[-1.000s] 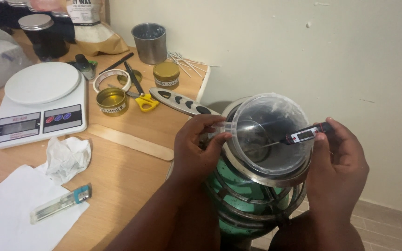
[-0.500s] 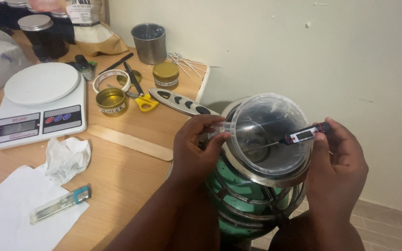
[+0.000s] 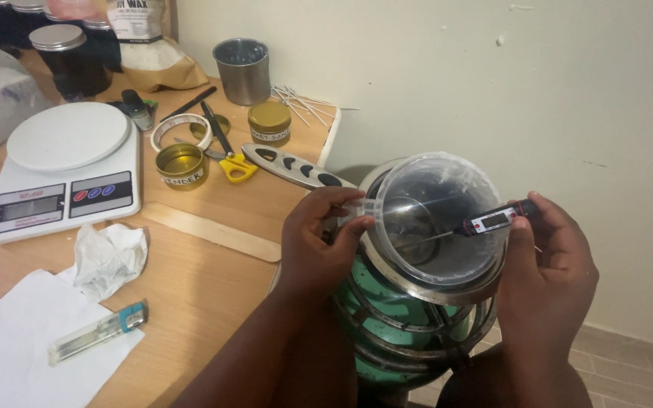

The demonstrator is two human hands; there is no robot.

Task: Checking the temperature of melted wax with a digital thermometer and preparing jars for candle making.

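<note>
head view: left hand [image 3: 319, 245] pinches the handle of a clear jug [image 3: 436, 219] sitting in a pot on a green stove [image 3: 387, 317] beside the table's edge. right hand [image 3: 549, 272] grips a thermometer [image 3: 493, 219], probe inside. gold label-banded tins [image 3: 181, 166] and a brown bag [image 3: 153, 45] stand behind, near the wall.

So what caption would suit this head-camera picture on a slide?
Left hand steadies a clear plastic jug while right hand dips a probe thermometer into it.

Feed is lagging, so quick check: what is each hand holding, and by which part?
Right hand pinches the probe thermometer by its black head end. Left hand grips the clear plastic jug at its rim handle.
</note>
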